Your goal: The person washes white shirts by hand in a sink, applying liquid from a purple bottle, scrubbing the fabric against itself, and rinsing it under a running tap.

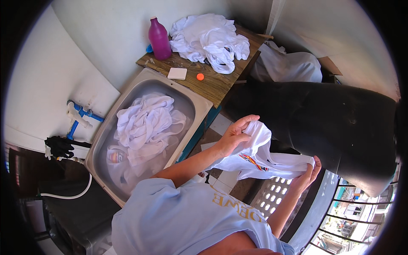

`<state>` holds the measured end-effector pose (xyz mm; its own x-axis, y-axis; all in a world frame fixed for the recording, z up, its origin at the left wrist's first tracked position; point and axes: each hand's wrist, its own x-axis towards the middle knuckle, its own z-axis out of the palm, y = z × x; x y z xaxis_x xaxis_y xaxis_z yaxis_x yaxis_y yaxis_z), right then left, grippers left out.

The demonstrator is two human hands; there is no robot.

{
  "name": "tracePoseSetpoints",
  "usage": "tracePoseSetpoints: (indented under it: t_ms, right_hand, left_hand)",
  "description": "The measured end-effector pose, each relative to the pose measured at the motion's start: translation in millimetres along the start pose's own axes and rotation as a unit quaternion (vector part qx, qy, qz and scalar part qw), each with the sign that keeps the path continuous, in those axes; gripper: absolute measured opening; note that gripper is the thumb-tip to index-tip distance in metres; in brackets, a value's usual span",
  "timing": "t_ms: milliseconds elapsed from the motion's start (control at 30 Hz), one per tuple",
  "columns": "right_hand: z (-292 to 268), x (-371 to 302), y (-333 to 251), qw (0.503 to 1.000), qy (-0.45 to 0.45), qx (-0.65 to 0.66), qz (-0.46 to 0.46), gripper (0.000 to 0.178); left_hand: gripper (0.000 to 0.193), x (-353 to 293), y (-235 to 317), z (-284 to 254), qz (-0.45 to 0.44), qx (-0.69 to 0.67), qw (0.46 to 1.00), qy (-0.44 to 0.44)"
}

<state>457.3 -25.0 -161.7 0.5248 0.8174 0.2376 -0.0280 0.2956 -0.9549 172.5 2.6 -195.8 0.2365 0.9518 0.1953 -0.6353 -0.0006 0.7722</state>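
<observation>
Left hand (235,137) and right hand (306,174) are both pinching the white garment (274,165), its edge kinda stretching between them.

I've got a pale blue shirt (165,216) around 6 o'clock on my feed, soft cloth, lightly creased. Gold block lettering (238,207) printed toward 5 o'clock, upside down from here. Curved hem-like edge at 6 o'clock, bare skin below it. Left sleeve (158,187), 7 o'clock: loose, same plain blue, stops short of the bare left forearm (187,167). Right forearm (285,207), 5 o'clock, bare. Left grip (235,137) and right grip (306,173): bare hands, ungloved.
</observation>
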Motion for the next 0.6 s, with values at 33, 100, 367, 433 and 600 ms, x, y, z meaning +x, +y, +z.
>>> tracePoseSetpoints:
  t_ms: [33, 100, 367, 433, 600]
  right_hand:
    - [0, -3, 1, 1.000, -0.006, -0.003, 0.018, 0.028]
    - [8, 0, 9, 0.999, -0.026, -0.011, 0.024, 0.033]
    - [13, 8, -26, 0.991, -0.066, -0.115, -0.021, 0.026]
    - [-2, 17, -30, 0.982, -0.095, -0.160, -0.021, 0.025]
    - [-29, 50, -36, 0.952, -0.201, -0.219, 0.077, 0.029]
  left_hand:
    - [0.065, 0, -1, -3, 0.015, 0.013, 1.000, 0.001]
    - [0.065, 4, -4, -4, 0.029, 0.031, 0.999, -0.002]
    - [0.056, 26, 31, -35, 0.034, -0.038, 0.999, 0.015]
    - [0.056, 32, 35, -44, 0.044, -0.032, 0.998, 0.030]
    - [0.059, 43, 37, -65, 0.085, 0.030, 0.995, 0.044]
